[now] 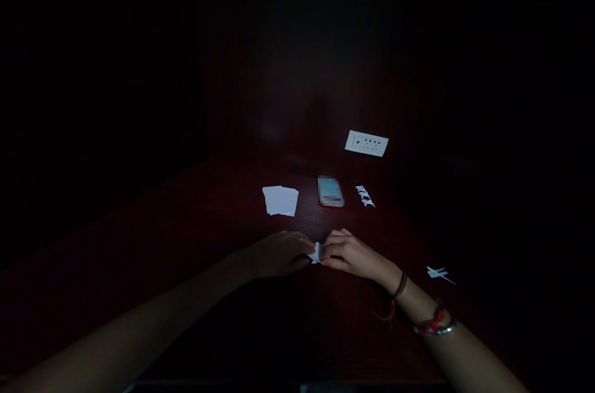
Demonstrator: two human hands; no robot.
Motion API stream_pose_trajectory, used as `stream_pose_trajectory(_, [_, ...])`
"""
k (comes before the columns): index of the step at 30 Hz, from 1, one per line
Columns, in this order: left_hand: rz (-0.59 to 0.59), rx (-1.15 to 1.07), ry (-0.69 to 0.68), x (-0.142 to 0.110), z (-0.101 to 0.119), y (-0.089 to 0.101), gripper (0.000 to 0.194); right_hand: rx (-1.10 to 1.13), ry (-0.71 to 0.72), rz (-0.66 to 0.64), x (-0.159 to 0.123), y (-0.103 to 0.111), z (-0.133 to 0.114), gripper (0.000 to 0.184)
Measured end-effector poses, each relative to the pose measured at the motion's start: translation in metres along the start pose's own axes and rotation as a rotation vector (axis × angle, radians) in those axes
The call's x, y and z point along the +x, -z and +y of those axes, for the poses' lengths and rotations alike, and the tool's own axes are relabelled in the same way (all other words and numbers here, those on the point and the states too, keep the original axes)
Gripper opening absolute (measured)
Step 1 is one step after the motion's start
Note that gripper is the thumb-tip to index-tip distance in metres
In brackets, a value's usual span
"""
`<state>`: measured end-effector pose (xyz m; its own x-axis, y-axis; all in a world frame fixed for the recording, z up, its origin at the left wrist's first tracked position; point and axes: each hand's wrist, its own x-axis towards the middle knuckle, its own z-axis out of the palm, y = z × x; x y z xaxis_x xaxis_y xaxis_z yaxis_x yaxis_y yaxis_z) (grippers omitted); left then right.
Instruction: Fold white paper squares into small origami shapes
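The scene is very dark. My left hand [281, 253] and my right hand [349, 255] meet near the middle of a dark reddish table [195, 238]. Both pinch one small white piece of folded paper [317, 253] between their fingertips, just above the tabletop. Red threads and a metal bangle circle my right wrist. A ring shows on a finger of my left hand.
Beyond my hands lie a small stack of white paper squares [281, 200], a blurred phone-like object [330, 191] and small folded white paper shapes [365, 196]. A white socket plate [366, 143] sits on the wall behind. More white paper scraps [439, 273] lie at the right.
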<state>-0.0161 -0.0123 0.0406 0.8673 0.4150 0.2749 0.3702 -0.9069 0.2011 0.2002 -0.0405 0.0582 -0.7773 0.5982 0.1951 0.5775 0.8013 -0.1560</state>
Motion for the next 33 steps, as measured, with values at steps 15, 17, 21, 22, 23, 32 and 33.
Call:
stream_pose_trajectory(15, [-0.094,0.050,-0.081,0.000,0.016,0.018,0.028,0.130,-0.063,0.066,0.004,-0.008,0.002,0.011])
stream_pose_trajectory(17, [-0.098,0.047,-0.059,0.000,0.018,0.019,0.029,0.155,-0.088,0.065,0.005,-0.007,0.002,0.010])
stream_pose_trajectory(21, [-0.099,0.065,-0.027,-0.001,0.019,0.019,0.030,0.251,-0.198,0.078,0.006,-0.010,0.001,0.012])
stream_pose_trajectory(22, [-0.096,0.068,-0.019,-0.001,0.019,0.019,0.031,0.272,-0.227,0.086,0.007,-0.011,0.002,0.011])
stream_pose_trajectory(23, [-0.092,0.071,-0.016,-0.001,0.019,0.018,0.032,0.288,-0.252,0.096,0.007,-0.012,0.002,0.010])
stream_pose_trajectory(32, [-0.102,0.042,-0.051,-0.001,0.014,0.017,0.038,0.424,-0.362,0.086,0.008,-0.012,0.008,0.012])
stream_pose_trajectory(33, [-0.099,0.040,-0.050,-0.001,0.013,0.016,0.038,0.419,-0.371,0.096,0.008,-0.011,0.008,0.012])
